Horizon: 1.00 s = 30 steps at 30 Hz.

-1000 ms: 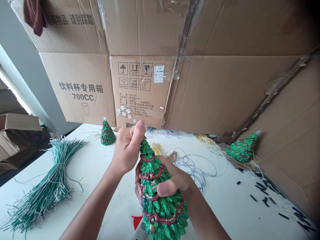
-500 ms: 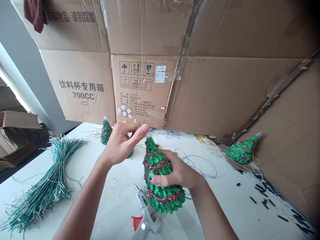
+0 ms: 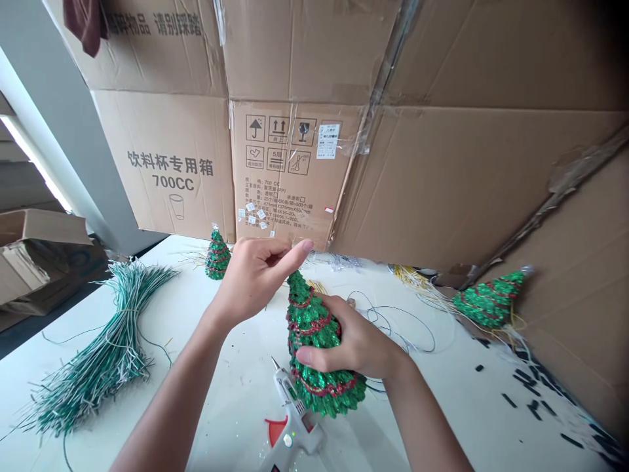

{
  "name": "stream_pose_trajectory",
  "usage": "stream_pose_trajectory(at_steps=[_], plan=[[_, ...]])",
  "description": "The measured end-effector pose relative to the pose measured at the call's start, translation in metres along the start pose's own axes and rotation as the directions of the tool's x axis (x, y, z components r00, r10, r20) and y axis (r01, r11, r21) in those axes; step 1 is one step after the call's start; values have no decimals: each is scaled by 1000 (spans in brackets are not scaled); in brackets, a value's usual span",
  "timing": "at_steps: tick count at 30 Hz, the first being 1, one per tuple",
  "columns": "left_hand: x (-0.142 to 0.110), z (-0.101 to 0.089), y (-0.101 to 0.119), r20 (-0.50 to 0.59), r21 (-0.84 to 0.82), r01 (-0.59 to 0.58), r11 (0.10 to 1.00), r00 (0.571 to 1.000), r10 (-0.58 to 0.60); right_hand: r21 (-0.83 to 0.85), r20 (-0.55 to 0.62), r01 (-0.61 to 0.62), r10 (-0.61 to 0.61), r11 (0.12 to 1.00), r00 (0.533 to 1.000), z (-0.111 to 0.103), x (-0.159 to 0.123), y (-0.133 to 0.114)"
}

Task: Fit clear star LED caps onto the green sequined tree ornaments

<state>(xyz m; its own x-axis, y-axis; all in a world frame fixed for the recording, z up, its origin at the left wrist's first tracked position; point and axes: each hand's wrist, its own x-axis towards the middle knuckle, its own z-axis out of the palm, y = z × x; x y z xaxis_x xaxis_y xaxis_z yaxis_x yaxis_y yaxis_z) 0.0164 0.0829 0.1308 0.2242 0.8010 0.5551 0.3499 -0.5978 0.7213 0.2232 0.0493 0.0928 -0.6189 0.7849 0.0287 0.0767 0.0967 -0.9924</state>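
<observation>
A small green tinsel Christmas tree (image 3: 314, 326) with red garland bands stands slightly tilted in front of me. My right hand (image 3: 356, 341) is wrapped round its right side, thumb across the front. At the tree's tip is my left hand (image 3: 260, 275), its fingers curled in and the thumb stretched over the top; whatever they pinch is hidden. Just below the tree lies a white hot glue gun (image 3: 289, 419) with a red trigger, its nozzle pointing up and left.
A second tree (image 3: 217, 255) stands at the back left, and another tree (image 3: 491, 298) lies on its side at the right. On the left is a bundle of green-white wires (image 3: 105, 354). Black pieces (image 3: 533, 410) are scattered at right. Cardboard boxes (image 3: 177, 131) wall the back.
My left hand has come down onto the tree's tip, covering it. The right hand keeps its hold on the tree. The whole view has shifted slightly.
</observation>
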Motion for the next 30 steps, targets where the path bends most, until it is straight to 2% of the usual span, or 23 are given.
stream_pose_trajectory(at_steps=[4, 9, 13, 16, 17, 19, 22, 25, 28, 30], plan=[[-2, 3, 4, -82, 52, 44, 998, 996, -40, -288, -164, 2, -51, 958, 985, 7, -2, -6], [-4, 6, 12, -239, 121, 79, 990, 970, -48, -602, -375, -137, -128, 787, 918, 19, -3, -12], [-5, 8, 13, -307, 145, 103, 984, 950, -54, -746, -442, -197, -252, 636, 861, 27, 0, -11], [-4, 11, 10, -318, 168, 105, 980, 947, -47, -810, -457, -237, -325, 537, 828, 28, 1, -10], [-4, 13, 8, -313, 174, 80, 982, 950, -22, -804, -462, -242, -315, 543, 829, 27, 0, -11], [-3, 16, 6, -305, 179, -22, 984, 949, 77, -757, -459, -226, -253, 613, 852, 25, -3, -14], [-2, 23, 5, -307, 115, -169, 979, 931, 197, -653, -348, -127, -147, 746, 926, 18, -10, -22], [-2, 30, 6, -273, -39, -210, 977, 943, 192, -506, -209, -10, -111, 863, 972, 9, -16, -26], [-5, 35, 7, -250, -172, -221, 960, 952, 175, -238, -78, 53, -74, 970, 994, 1, -17, -23], [-6, 39, 5, -240, -230, -215, 949, 958, 158, -54, 21, 76, -75, 996, 997, -3, -15, -19]])
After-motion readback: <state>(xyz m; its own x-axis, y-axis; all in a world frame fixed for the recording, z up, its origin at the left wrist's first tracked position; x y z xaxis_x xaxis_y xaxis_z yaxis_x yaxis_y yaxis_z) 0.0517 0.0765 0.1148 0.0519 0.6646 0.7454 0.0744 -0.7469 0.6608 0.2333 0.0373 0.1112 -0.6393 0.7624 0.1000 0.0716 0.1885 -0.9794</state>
